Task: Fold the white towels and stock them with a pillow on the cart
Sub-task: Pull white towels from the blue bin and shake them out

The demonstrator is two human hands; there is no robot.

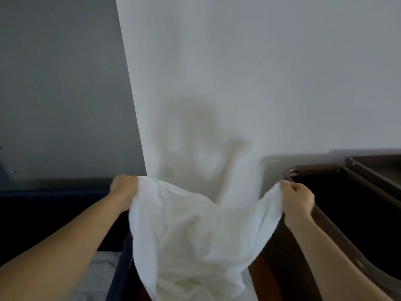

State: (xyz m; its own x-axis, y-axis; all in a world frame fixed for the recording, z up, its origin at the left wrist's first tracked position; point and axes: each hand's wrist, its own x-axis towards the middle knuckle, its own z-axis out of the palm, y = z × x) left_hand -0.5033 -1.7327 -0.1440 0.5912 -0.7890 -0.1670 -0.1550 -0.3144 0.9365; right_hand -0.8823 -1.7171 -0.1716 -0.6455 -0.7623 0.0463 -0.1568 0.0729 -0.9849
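Hands are out wide in front of the wall: the left hand [124, 187] has its fingers curled tight round one top corner of the white towel [191, 235], and the right hand [297, 198] grips the opposite corner in a closed fist. Between them the towel sags in a loose, rumpled swag and hangs down in the air, above the gap between a dark blue bin [121, 268] on the left and the brown-framed cart [325, 218] on the right.
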